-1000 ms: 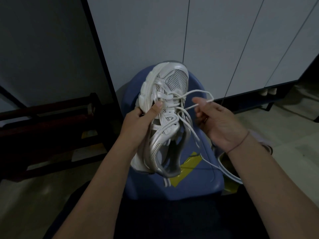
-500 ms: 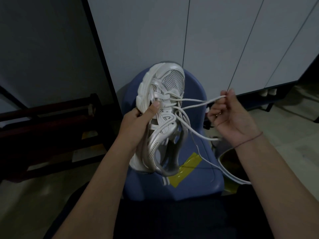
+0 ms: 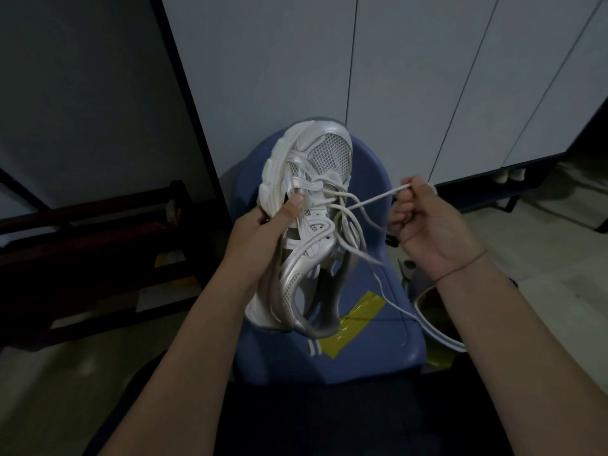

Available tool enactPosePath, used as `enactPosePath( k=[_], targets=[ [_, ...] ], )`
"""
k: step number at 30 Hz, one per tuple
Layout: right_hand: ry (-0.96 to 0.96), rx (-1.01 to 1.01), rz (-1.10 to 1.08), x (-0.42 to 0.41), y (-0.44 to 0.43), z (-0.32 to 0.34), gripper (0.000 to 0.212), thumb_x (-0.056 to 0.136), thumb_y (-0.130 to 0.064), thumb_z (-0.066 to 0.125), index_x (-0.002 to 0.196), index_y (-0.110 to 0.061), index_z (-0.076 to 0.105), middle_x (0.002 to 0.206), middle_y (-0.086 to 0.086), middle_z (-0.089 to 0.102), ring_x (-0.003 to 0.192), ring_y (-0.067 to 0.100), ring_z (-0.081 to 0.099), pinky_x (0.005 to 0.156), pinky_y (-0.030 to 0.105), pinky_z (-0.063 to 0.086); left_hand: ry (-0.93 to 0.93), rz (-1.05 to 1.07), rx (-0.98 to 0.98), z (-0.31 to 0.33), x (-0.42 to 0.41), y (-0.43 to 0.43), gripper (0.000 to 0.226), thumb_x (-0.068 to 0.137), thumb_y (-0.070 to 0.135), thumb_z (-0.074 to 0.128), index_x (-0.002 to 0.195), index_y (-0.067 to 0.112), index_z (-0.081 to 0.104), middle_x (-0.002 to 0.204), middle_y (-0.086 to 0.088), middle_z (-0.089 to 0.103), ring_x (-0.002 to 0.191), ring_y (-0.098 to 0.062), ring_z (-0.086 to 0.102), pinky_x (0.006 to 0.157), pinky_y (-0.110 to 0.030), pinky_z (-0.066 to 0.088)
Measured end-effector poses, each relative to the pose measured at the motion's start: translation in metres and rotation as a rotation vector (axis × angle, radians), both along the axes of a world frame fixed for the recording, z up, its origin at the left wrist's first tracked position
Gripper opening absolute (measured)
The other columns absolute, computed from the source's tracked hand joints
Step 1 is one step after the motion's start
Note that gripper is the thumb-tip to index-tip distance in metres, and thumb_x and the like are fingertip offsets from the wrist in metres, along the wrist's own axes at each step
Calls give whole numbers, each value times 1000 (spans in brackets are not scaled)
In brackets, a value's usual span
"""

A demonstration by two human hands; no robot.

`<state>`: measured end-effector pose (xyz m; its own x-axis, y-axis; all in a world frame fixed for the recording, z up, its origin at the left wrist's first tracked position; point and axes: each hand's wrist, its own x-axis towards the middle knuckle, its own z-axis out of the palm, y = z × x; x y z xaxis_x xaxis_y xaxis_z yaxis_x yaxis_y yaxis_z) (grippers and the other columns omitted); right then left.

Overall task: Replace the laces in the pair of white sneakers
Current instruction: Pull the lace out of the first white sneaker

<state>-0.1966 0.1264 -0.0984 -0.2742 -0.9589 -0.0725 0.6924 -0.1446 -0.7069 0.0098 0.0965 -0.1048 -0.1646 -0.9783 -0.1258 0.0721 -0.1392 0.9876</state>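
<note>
At 4 o'clock, low beside your right forearm, the second sneaker [image 3: 441, 337] lies mostly hidden. At centre, over the blue chair [image 3: 371, 340], your left hand [image 3: 260, 232] grips the first sneaker [image 3: 309, 225] by its sole edge, toe pointing to 12. At its 3 o'clock your right hand [image 3: 424, 225] pinches the lace [image 3: 371, 200], drawn taut. The crossings hang loose, so I judge this shoe is partway done and the other is still to do.

Head view, as it reaches me on the feed. Both forearms are bare along their whole visible length, down to the left hand [image 3: 263, 232] and right hand [image 3: 427, 228]. A thin dark cord bracelet [image 3: 460, 268] circles the right wrist. The left thumb carries a short, plain nail. Dark trousers [image 3: 312, 422] cover the lap.
</note>
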Motion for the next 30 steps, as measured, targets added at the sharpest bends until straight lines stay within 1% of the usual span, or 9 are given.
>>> enactPosePath(
  k=[3, 7, 11, 13, 17, 21, 24, 27, 30],
  targets=[
    [-87, -13, -35, -11, 0, 1, 19, 94, -23, 44, 79, -15, 52, 52, -9, 54, 42, -2, 45, 44, 11, 39, 13, 1, 7, -1, 0, 0, 38, 85, 37, 71, 114, 13, 71, 98, -4, 77, 93, -20, 73, 92, -40, 56],
    [273, 41, -33, 12, 4, -5, 15, 94, -7, 49, 85, -7, 61, 57, -3, 59, 49, 4, 49, 49, 13, 42, -22, -11, -6, -2, -3, 0, 52, 73, 48, 76, 112, 14, 71, 98, -3, 77, 94, -20, 73, 94, -43, 55],
    [429, 49, 28, 31, 4, -15, 14, 92, -2, 51, 85, -6, 62, 59, -3, 65, 53, 7, 54, 55, 17, 48, -46, -26, -16, -3, -5, 0, 65, 60, 57, 76, 110, 16, 72, 98, -2, 77, 94, -19, 73, 94, -44, 54],
    [397, 47, -20, 31, 3, -13, 16, 92, -2, 51, 80, -6, 61, 57, -3, 64, 52, 8, 52, 53, 15, 48, -52, -29, -13, -3, -4, 1, 66, 59, 58, 76, 110, 16, 73, 97, -2, 77, 93, -19, 73, 94, -44, 55],
    [227, 30, -134, 14, 1, -5, 19, 94, -5, 50, 76, -7, 56, 52, -3, 59, 45, 4, 49, 46, 13, 42, -28, -15, 0, -3, 0, -1, 47, 77, 45, 75, 112, 15, 72, 98, -3, 77, 94, -20, 73, 94, -43, 55],
    [95, 23, -213, -9, -1, -3, 24, 97, -11, 47, 74, -11, 50, 51, -4, 57, 44, 3, 49, 45, 13, 42, -20, 8, 0, -1, 1, -1, 55, 66, 51, 76, 108, 15, 73, 97, -4, 77, 93, -22, 73, 94, -44, 55],
    [74, 16, -255, -18, -2, -7, 23, 98, -14, 47, 75, -12, 50, 54, -4, 56, 46, 2, 49, 47, 14, 42, -16, 3, 6, 0, 1, 0, 54, 68, 50, 76, 108, 15, 73, 97, -3, 77, 92, -21, 73, 93, -43, 55],
    [79, 25, -253, -21, -3, -11, 23, 98, -15, 46, 76, -14, 50, 54, -5, 56, 46, 2, 48, 48, 14, 43, -30, -4, -12, 0, 0, 1, 62, 60, 55, 76, 108, 16, 73, 97, -3, 77, 93, -20, 73, 93, -44, 55],
    [10, 22, -287, -31, -3, -8, 26, 100, -16, 42, 75, -14, 48, 51, -7, 56, 43, 1, 47, 46, 12, 41, -54, 6, -3, 0, 3, -1, 60, 61, 55, 75, 106, 15, 73, 95, -2, 77, 91, -19, 73, 92, -42, 56]
  ],
)
